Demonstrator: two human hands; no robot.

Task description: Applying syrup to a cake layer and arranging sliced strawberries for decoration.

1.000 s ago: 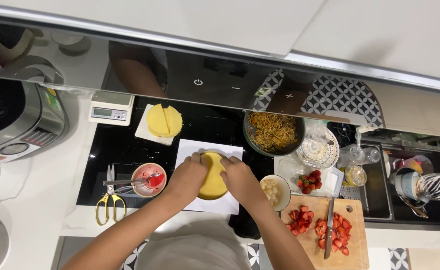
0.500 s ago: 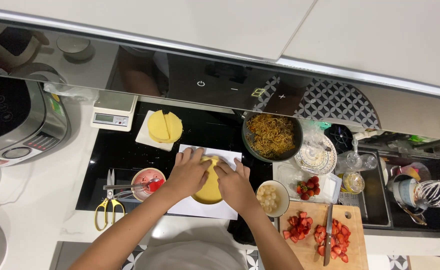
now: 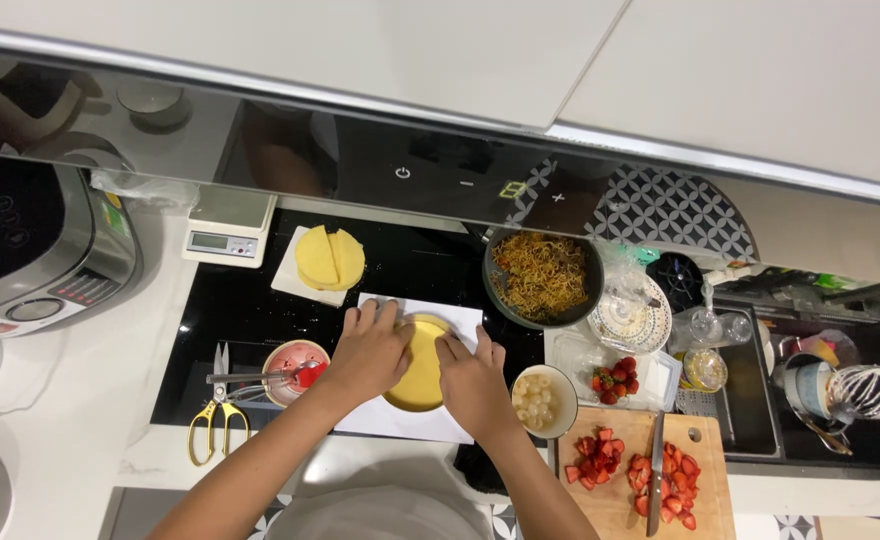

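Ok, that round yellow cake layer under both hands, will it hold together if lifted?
The yellow cake layer looks thin and wide, so it would probably sag or crack unless supported. Left hand and right hand rest flat on it. It probably slides easily with the white paper beneath.

grey scale screen (image 3: pixel 212 241) back left, green hood display (image 3: pixel 511 189)

Both hands on a round yellow cake (image 3: pixel 422 375), over white paper (image 3: pixel 400 420).
L hand (image 3: pixel 368 352) & R hand (image 3: pixel 472 380) flat against its sides; chopped strawberries (image 3: pixel 635 470) on cutting board (image 3: pixel 700 440) nearby, noodle pan (image 3: pixel 543 277) behind.
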